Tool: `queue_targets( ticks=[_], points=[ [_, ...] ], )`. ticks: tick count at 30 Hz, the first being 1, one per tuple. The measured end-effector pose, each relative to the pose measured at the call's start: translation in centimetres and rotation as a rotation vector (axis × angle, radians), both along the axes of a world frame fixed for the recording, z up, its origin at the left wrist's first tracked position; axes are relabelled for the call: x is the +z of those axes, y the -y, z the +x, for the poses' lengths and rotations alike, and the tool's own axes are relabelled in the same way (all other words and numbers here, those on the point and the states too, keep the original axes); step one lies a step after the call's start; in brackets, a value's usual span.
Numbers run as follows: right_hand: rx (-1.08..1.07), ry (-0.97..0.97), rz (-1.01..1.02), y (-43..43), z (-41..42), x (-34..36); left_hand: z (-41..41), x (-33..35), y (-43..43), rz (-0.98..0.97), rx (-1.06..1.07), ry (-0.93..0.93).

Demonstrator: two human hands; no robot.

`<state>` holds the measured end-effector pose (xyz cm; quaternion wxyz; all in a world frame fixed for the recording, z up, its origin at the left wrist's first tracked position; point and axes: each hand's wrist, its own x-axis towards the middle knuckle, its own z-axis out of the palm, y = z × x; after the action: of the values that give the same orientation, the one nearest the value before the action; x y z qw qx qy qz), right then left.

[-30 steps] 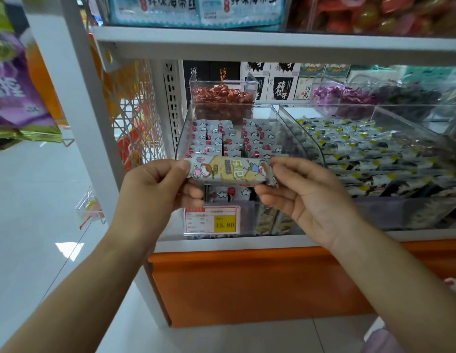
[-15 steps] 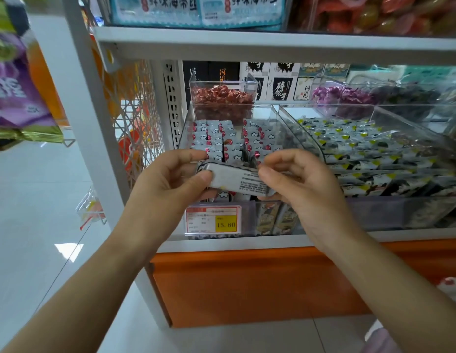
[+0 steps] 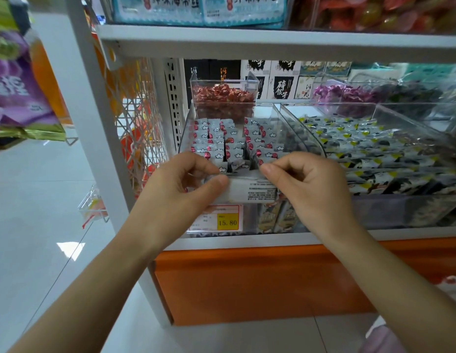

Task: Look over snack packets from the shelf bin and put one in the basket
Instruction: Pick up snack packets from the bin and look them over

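I can read 15.80 in black on the yellow patch of the price tag [image 3: 214,217] fixed to the front of the shelf bin [image 3: 293,133]; the tag's smaller lines are too fine for me. On the top shelf, the blue packets [image 3: 160,8] carry 鲜味海带丝 in large dark characters, clipped by the frame's upper edge. At the back, a white box [image 3: 283,87] shows 碎银子 in black brush strokes; the boxes beside it I cannot make out. The snack packet [image 3: 249,189] has a block of small black print, unreadable. The purple bag [image 3: 15,95] at far left bears big white characters, cut off and blurred.
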<state>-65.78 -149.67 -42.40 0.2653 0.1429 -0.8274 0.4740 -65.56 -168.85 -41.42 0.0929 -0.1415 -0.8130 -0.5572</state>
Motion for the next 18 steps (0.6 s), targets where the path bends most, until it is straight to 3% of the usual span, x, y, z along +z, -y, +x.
queue_targets(
  ticks=[8, 18],
  points=[
    [0.079, 0.065, 0.002, 0.0, 0.0, 0.1, -1.0, 0.7, 1.4, -0.003, -0.073, 0.088],
    [0.187, 0.150, -0.021, 0.0, 0.0, 0.0, -1.2, 0.5, 1.8, -0.223, -0.005, -0.051]
  ],
)
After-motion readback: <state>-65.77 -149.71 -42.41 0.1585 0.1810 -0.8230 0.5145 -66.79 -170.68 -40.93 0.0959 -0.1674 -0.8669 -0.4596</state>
